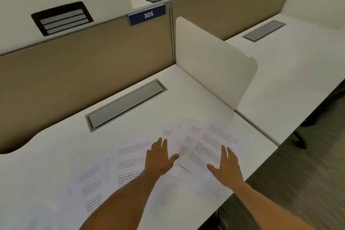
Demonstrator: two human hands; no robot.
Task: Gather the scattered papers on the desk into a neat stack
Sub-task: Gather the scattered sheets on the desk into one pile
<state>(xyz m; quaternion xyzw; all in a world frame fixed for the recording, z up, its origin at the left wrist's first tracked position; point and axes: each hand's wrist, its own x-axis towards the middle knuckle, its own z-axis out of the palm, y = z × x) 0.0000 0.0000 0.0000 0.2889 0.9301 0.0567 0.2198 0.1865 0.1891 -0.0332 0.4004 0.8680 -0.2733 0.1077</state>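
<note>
- Tabletop [196, 99]: white, with a tan back panel [93, 65] along the far edge and a white divider [211, 58] along the right edge.
- Papers [128, 157]: printed sheets scattered loose and overlapping across the near half of the tabletop, from the near-left corner to the near-right corner. None squared up.
- One cluster fans out near the right edge [214, 136], sheets lying at differing angles, partly on top of one another.
- Left hand [158, 160]: over the middle of the spread, palm down, fingers [162, 144] straight and slightly apart, thumb out to the right. Holds nothing. Cannot tell whether the palm touches paper.
- Right hand [226, 168]: over the right-hand cluster, palm down, fingers [224, 152] straight, thumb out to the left. Holds nothing. Contact with the sheet unclear.
- Hands are near each other, apart, thumbs facing.
- Grey cable hatch [127, 104]: set flush in the tabletop near the far edge, lid closed, beyond the papers.
- Blue plate [147, 14] reading 305 on top of the back panel.
- Frame is slightly blurred; print on the sheets unreadable.
</note>
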